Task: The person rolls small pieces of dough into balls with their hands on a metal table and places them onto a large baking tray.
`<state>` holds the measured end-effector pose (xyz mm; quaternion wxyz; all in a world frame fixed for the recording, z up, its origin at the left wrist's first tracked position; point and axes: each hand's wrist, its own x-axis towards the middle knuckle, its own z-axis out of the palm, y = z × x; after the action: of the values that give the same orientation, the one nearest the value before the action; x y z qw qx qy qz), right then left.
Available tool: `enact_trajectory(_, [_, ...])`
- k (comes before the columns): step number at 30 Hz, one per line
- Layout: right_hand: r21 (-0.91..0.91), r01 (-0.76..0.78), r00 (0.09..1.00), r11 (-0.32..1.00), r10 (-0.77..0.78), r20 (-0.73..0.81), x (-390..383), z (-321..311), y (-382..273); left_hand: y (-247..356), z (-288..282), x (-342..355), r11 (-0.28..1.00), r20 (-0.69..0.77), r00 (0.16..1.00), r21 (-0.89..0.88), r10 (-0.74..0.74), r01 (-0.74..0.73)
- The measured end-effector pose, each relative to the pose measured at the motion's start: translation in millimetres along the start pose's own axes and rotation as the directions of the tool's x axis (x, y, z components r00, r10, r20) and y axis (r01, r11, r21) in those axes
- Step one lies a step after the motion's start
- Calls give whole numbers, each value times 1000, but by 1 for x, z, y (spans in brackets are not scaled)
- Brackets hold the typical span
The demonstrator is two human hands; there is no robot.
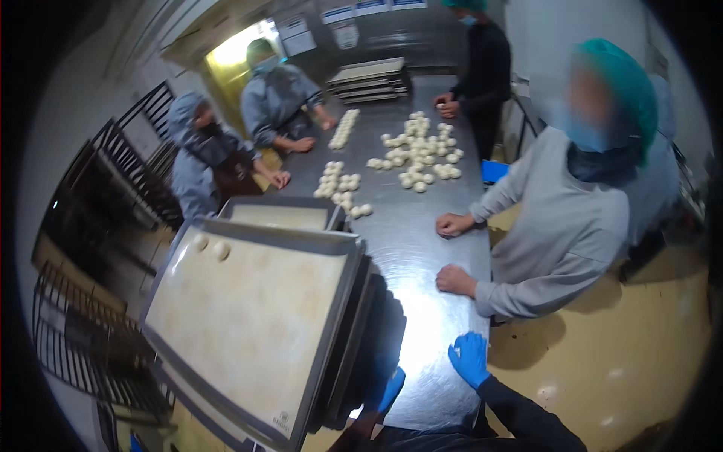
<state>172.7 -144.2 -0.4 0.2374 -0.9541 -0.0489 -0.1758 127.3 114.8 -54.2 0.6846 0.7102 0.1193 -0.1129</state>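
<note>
Dough balls [429, 160] lie beyond the tray stack [241, 301]; right of it, the left hand [392, 389] is part-hidden, the right hand [469, 360] half-curled, their grips impossible to tell

Nothing legible: dark logo [282, 419] on tray liner [241, 316], notices [297, 35] on wall [407, 34] (print too small)

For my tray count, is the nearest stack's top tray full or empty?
The top tray is nearly empty: two dough balls lie near its far-left corner.
</note>
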Motion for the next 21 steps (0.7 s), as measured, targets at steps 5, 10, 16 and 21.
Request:
enact_trajectory(5, [76, 92, 987, 993, -81, -139, 18, 44, -21, 73, 74, 12, 597, 47, 784, 621, 618, -508])
enact_trajectory(10, [292, 195, 979, 936, -206, 6, -47, 8, -21, 46, 50, -51, 454, 308, 771, 665, 557, -593])
enact_trajectory(16, [46, 84, 993, 995, -80, -87, 16, -7, -4, -65, -25, 10, 190, 219, 801, 905, 558, -380])
enact_trajectory(21, [176, 4, 994, 984, 15, -110, 12, 39, -15, 73, 75, 10, 524, 128, 781, 674, 611, -520])
